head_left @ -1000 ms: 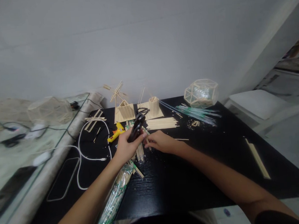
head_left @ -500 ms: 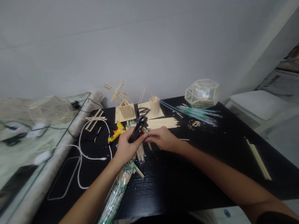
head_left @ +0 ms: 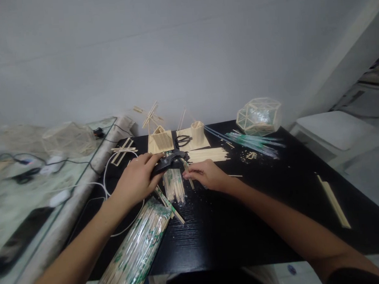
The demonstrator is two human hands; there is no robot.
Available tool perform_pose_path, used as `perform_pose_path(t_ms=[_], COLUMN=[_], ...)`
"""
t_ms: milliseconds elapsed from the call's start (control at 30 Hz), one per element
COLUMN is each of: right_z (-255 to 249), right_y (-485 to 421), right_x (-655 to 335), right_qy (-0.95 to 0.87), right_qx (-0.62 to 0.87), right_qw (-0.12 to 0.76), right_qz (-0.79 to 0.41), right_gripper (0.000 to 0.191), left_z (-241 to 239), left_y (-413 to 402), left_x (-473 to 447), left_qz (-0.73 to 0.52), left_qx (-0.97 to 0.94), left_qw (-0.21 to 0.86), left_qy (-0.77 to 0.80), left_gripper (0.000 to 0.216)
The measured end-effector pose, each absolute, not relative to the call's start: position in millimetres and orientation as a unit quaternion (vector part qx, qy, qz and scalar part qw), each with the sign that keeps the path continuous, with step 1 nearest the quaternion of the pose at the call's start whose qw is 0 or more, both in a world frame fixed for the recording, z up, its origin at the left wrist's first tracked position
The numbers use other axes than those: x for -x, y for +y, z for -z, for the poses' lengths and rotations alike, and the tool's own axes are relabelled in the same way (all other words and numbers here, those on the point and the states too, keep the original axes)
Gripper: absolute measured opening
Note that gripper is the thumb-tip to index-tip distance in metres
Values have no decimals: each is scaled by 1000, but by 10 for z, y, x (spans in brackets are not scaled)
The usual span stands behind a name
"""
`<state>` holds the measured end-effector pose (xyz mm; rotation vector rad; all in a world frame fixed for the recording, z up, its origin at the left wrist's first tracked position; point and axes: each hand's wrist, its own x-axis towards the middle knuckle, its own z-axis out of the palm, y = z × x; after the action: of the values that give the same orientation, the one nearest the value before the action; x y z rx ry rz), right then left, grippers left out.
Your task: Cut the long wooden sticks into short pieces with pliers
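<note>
My left hand point(head_left: 135, 177) is wrapped around a pair of black cutters point(head_left: 166, 161). The jaw end points right, close to the top of a thin wooden chopstick point(head_left: 188, 176) in a wrapper with green print. My right hand point(head_left: 207, 175) pinches that chopstick between thumb and fingers. Whether the jaws touch it, I cannot tell. Just below lies a bundle of wrapped chopsticks point(head_left: 174, 188), and a larger clear bag of chopsticks point(head_left: 140, 248) rests nearer to me, by my left forearm.
Behind my hands stand a stick windmill model point(head_left: 162, 139) and a round stick cup point(head_left: 197, 133) on a board. A row of sticks point(head_left: 208, 155) lies before them. Empty wrappers point(head_left: 252, 142) and a stick polyhedron point(head_left: 260, 116) are at right. A white cable point(head_left: 105, 173) loops at left.
My left hand has shifted left and tilted the cutters flatter, with their jaw end beside the chopstick. The yellow glue gun is now hidden behind that hand. My right hand keeps its pinch.
</note>
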<state>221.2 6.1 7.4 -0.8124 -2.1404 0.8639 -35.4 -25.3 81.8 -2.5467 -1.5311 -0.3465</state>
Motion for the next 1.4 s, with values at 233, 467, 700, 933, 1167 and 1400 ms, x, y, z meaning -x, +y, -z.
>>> perform_pose_path(t_ms=[233,467,700,933,1167,1400], right_z=[-99,-78,-78,-66,-24,-260], right_y=[49,57,72,78,89,71], right_x=[-2197,-2193,-2198,-2198,-2189,-2287], right_qy=[-833,-834,-833,-834,-827,-834], right_qx=[296,295,306,302,311,321], right_qw=[347,348,337,344,345,303], right_qz=[-314,-311,-315,-309,-318,-331], right_gripper=[20,17,19,19,17,18], left_z=[-802,-815,-862,-885,-838,-796], left_y=[-237,-201,-220,-236,-225,-172], left_x=[275,273,217,184,193,243], left_qz=[58,31,-21,-50,-52,69], left_qx=[868,872,865,850,838,808], left_qw=[120,123,138,121,122,145], left_qy=[-479,-473,-482,-509,-530,-567], left_gripper=[46,46,29,28,32,25])
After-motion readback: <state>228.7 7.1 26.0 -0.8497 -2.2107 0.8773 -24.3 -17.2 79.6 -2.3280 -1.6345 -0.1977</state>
